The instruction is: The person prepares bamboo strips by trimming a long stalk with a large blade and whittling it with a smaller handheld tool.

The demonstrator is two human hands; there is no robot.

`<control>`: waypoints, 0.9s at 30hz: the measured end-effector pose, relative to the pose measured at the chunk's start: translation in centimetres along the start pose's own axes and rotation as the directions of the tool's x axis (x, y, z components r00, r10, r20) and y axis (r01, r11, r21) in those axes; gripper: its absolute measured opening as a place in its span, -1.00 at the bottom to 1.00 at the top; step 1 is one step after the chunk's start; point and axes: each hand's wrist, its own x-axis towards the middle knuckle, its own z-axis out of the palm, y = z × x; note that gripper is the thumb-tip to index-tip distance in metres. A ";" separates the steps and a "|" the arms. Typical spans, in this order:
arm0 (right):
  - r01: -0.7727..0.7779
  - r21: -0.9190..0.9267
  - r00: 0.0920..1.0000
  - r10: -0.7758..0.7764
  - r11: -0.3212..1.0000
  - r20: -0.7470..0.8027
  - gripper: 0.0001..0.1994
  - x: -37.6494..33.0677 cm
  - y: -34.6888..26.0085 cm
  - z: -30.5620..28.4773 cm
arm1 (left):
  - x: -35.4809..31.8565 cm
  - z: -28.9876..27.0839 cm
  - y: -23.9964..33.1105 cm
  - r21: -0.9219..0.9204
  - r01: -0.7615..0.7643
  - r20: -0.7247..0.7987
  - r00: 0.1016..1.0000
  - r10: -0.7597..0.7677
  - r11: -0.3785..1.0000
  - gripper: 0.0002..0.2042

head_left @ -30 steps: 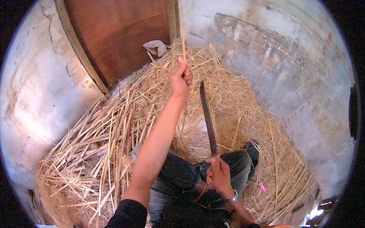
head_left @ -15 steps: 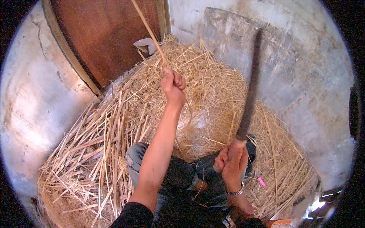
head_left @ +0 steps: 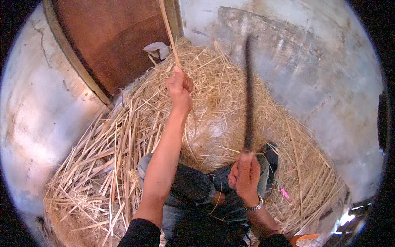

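My left hand (head_left: 180,85) is stretched out in front of me, closed around a long pale cane stalk (head_left: 168,29) that rises to the top edge of the view. My right hand (head_left: 245,177) grips the handle of a long dark blade (head_left: 248,94), which points up and away and is blurred with motion. The blade stands to the right of the stalk, apart from it. My knees in dark trousers (head_left: 193,189) are below both hands.
A thick heap of dry straw and split canes (head_left: 103,164) covers the floor around me. A brown wooden door (head_left: 111,37) stands at the back left, with a crumpled pale bag (head_left: 156,49) at its foot. Grey plastered walls (head_left: 321,82) close in on both sides.
The blade swung from upright over my lap out to the right, then back toward the middle. My left hand stayed raised on the stalk, which now leans left at its top.
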 end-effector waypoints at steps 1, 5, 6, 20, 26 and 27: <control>0.041 0.148 0.999 -0.040 0.988 -0.010 -0.67 -0.5 -1.2 0.7 | 0.2 0.0 -0.1 -0.012 -0.005 -0.040 0.999 0.004 1.000 -0.46; 0.607 -0.425 0.790 -0.570 0.672 0.226 -0.66 0.9 8.6 0.6 | 0.4 -0.4 0.6 -0.034 -0.017 -0.049 0.999 0.016 0.999 -0.47; 0.609 -0.429 0.787 -0.573 0.667 0.227 -0.66 0.7 8.9 0.6 | 0.3 0.0 0.9 0.008 -0.031 -0.043 0.999 0.032 0.999 -0.47; 0.329 0.095 0.943 -0.332 0.940 0.018 -0.54 -0.7 4.9 3.1 | 1.0 -1.3 2.1 -0.029 -0.018 -0.081 0.997 0.016 0.999 -0.50; -0.358 -0.244 0.858 0.421 0.901 0.293 -0.68 -1.3 1.7 3.8 | 0.3 -1.7 3.1 0.162 -0.048 -0.033 0.998 0.054 0.986 -0.53; -0.164 -0.148 0.944 0.198 0.975 0.264 -0.70 -0.6 0.9 3.4 | 0.3 -1.9 3.1 0.146 -0.058 -0.049 0.997 0.066 0.988 -0.53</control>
